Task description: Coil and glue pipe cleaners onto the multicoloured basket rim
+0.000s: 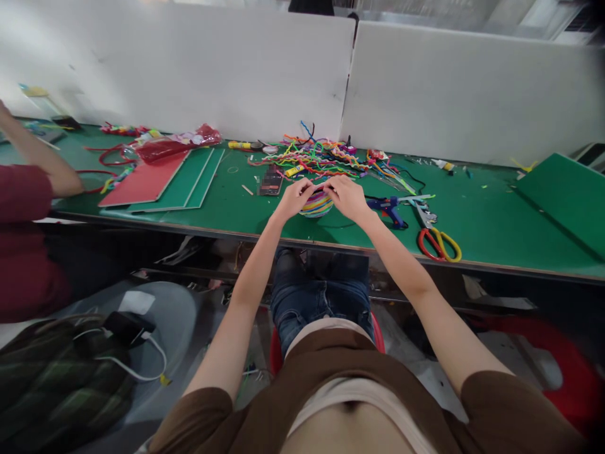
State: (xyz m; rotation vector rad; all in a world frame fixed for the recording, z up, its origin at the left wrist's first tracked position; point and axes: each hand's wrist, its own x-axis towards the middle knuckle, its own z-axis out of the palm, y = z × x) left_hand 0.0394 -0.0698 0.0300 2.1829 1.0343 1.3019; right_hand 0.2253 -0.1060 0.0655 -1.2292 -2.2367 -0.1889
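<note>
Close to the table's front edge, a small round bowl-like piece (317,206) with multicoloured stripes sits between my hands. My left hand (295,198) pinches its upper rim from the left, and my right hand (348,197) grips the rim from the right. Both sets of fingers are closed, and the fingertips hide part of the rim. Just beyond lies a tangled pile of bright twisted cords (316,156), with a yellow tube (293,171) on its near side. A blue glue gun (390,210) lies right of my right hand.
Scissors (439,244) with red and yellow handles reach the front edge of the green table (501,221). Red and green boards (149,180) lie left, near a co-worker's arm (45,154). A white partition (212,69) stands behind; a green panel (567,195) is at right.
</note>
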